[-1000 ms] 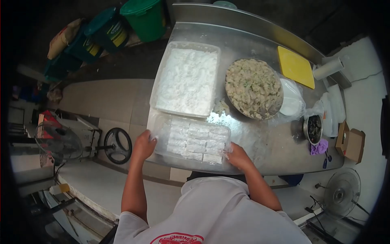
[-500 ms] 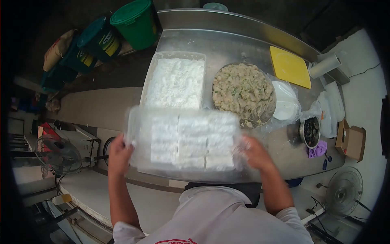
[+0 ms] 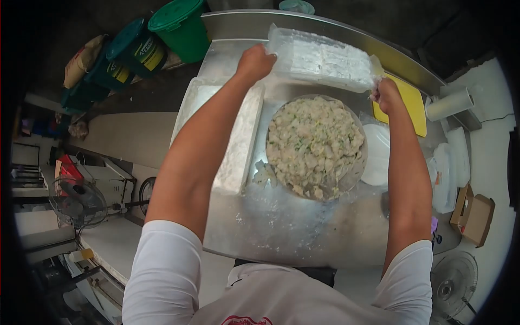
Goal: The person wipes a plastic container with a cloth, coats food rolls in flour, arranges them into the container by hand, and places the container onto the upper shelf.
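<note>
A clear plastic tray (image 3: 325, 58) with several white, powder-coated pieces in rows is held at the far side of the steel table (image 3: 281, 227). My left hand (image 3: 257, 63) is closed on its left end, and my right hand (image 3: 387, 94) grips its right end. Nearer to me lies a round bowl (image 3: 355, 179) heaped with a chunky pale mixture (image 3: 314, 143) with green bits. The tub of white powder (image 3: 238, 146) stands to the left, partly covered by my left forearm.
Behind my right hand lies a yellow board (image 3: 411, 105). A film roll (image 3: 452, 104), plastic containers (image 3: 444, 179) and an open cardboard box (image 3: 472, 216) are at the right. Green buckets (image 3: 179, 27) stand at the far left. A raised metal edge (image 3: 238, 24) runs along the table's back.
Both hands have lifted the tray from the table's near edge and carried it over to the far side, beyond the bowl. The view has shifted slightly.
</note>
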Available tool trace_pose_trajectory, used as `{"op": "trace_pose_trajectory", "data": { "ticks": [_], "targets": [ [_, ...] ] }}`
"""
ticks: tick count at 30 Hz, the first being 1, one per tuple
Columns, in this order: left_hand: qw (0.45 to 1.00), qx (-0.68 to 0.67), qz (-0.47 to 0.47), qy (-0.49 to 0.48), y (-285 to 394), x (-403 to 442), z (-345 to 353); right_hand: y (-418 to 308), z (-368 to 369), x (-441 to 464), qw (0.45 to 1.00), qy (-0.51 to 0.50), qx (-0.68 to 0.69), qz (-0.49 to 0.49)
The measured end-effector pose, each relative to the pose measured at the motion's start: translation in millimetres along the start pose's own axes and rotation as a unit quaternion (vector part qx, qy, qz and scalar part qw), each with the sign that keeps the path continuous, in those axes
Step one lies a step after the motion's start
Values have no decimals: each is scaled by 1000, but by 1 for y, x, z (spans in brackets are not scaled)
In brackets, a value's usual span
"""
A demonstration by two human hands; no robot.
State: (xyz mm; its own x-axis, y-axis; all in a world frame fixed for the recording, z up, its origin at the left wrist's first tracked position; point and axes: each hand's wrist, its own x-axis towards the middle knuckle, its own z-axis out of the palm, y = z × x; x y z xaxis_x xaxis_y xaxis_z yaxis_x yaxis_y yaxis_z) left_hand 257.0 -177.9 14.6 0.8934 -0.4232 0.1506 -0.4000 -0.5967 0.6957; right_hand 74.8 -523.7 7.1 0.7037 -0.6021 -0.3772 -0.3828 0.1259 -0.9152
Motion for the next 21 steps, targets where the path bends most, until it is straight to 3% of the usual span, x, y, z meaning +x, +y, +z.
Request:
{"op": "trace_pose_trajectory", "data": {
  "ticks": [3, 10, 13, 14, 15, 17, 19, 21],
  "targets": [
    [996, 85, -16, -38, 4, 17, 30, 22, 1, 16, 997, 44, -31, 60],
    [970, 220, 10, -108, -27, 30, 60, 38, 0, 3, 994, 63, -16, 87],
    [983, 122, 140, 6, -24, 25, 39, 13, -17, -34, 996, 46, -70, 24],
    [982, 116, 148, 6, -8, 17, 26, 2, -21, -53, 961, 118, -202, -145],
    [988, 94, 116, 21, 16, 2, 2, -12, -20, -75, 877, 181, -324, -305],
    [992, 74, 87, 43, 35, -22, -33, -50, -13, -134, 866, 176, -288, -369],
    [996, -66, 52, 39, 41, -40, -60, -66, -8, -163, 849, 170, -251, -433],
    [992, -114, 59, 17, 43, -50, -72, -75, -3, -169, 865, 123, -61, -483]
  ]
}}
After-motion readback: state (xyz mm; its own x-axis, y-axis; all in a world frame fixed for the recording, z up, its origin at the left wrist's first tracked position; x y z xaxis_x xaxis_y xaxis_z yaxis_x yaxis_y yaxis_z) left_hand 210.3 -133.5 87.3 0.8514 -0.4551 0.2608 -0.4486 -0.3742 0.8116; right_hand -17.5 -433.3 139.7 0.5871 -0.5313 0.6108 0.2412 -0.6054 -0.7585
